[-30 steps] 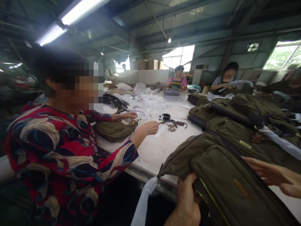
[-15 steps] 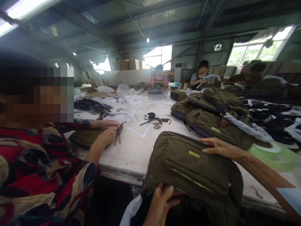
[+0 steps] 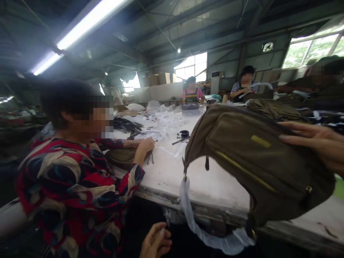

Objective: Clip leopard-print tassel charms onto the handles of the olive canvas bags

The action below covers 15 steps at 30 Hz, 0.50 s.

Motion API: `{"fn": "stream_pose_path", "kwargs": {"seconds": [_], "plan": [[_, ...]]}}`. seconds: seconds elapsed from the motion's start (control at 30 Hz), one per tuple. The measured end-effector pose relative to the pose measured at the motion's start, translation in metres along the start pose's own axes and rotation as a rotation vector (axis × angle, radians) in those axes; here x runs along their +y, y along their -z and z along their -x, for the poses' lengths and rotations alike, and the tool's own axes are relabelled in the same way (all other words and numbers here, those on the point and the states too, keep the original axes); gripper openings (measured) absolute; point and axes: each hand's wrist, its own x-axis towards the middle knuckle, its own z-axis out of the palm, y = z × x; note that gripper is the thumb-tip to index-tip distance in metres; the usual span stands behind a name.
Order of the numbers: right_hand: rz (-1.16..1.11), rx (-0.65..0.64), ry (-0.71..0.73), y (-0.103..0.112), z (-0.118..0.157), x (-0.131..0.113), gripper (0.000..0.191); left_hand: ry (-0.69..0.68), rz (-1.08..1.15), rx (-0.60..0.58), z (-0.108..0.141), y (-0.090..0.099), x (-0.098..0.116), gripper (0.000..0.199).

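Observation:
An olive-green bag [image 3: 236,132] with a yellow label and a yellow front zipper hangs tilted over the table's near edge. My right hand [image 3: 314,143] grips it at its upper right side, thumb and fingers on the cloth. From its lower side loops a strap wrapped in white material [image 3: 193,222]. My left hand [image 3: 157,242] is at the bottom of the view, apart from the bag and left of the strap. Its fingers are loosely bent, with nothing visible in them.
At the left a co-worker in a patterned top [image 3: 80,182] handles another olive bag [image 3: 120,157] on the white table [image 3: 166,175]. A black roll [image 3: 184,133], dark cords and clear plastic lie beyond. Other people sit across the table; more bags [image 3: 276,109] are piled at the right.
My right hand has lifted the bag and swung it up and right. My left hand has come off its lower edge and moved down left. The view has turned left.

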Motion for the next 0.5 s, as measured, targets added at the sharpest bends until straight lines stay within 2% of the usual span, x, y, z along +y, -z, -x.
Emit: {"fn": "stream_pose_path", "kwargs": {"seconds": [0.1,0.13,0.2,0.3,0.4,0.5], "plan": [[-0.186,0.350,0.167,0.009,0.029,-0.019,0.032,-0.155,0.008,-0.043,0.013,-0.036,0.002,0.054],[-0.252,0.421,0.203,0.004,0.043,-0.019,0.032,-0.191,0.004,-0.083,0.017,-0.049,0.002,0.055],[-0.405,0.511,0.235,-0.023,0.072,-0.007,0.033,-0.253,0.004,-0.166,0.022,-0.074,0.004,0.057],[-0.600,0.370,0.128,-0.083,0.100,0.043,0.047,-0.318,0.029,-0.267,0.020,-0.107,0.008,0.068],[-0.724,0.371,-0.003,-0.143,0.113,0.113,0.058,-0.321,0.048,-0.322,0.006,-0.133,0.013,0.081],[-0.800,0.395,-0.207,-0.181,0.132,0.170,0.055,-0.305,-0.020,-0.263,-0.015,-0.142,0.018,0.086]]}}
